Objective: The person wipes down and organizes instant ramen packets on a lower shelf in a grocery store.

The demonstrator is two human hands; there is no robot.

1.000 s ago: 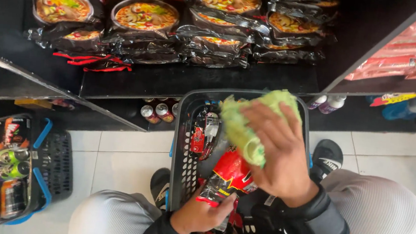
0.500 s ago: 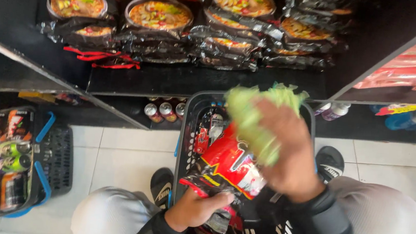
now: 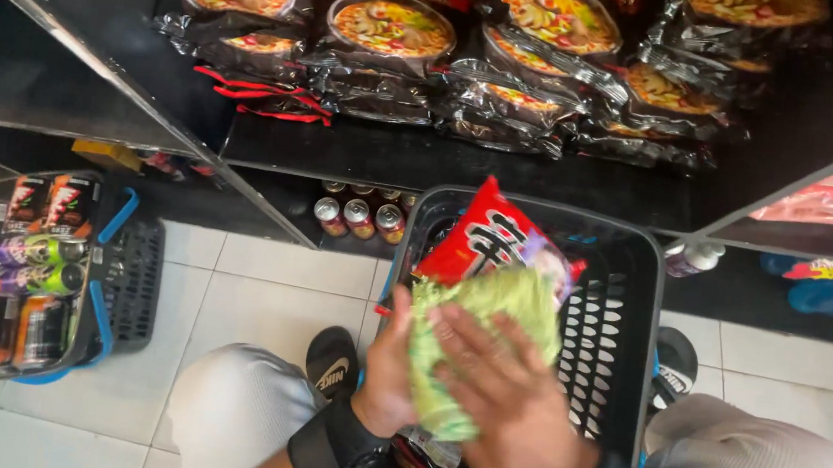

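Note:
I crouch over a black plastic basket (image 3: 621, 312) between my knees. My right hand (image 3: 507, 408) lies flat over a light green packet (image 3: 474, 319), fingers spread on it. Just behind the green packet sits a red noodle packet (image 3: 487, 235), which my left hand (image 3: 390, 367) holds from underneath at its left side. Both packets are lifted to the basket's rim. More red packets lie deeper in the basket, mostly hidden by my hands.
A dark shelf (image 3: 443, 161) ahead carries black noodle packs (image 3: 384, 30) with bowl pictures. Small cans (image 3: 358, 217) stand on the lowest shelf. A second black basket (image 3: 126, 279) with drink cans sits on the tiled floor at left. Pink packets (image 3: 831, 200) lie at right.
Both hands rose with the packets from inside the basket toward its rim. The red packet tipped upright behind the green one, and my view tilted down slightly.

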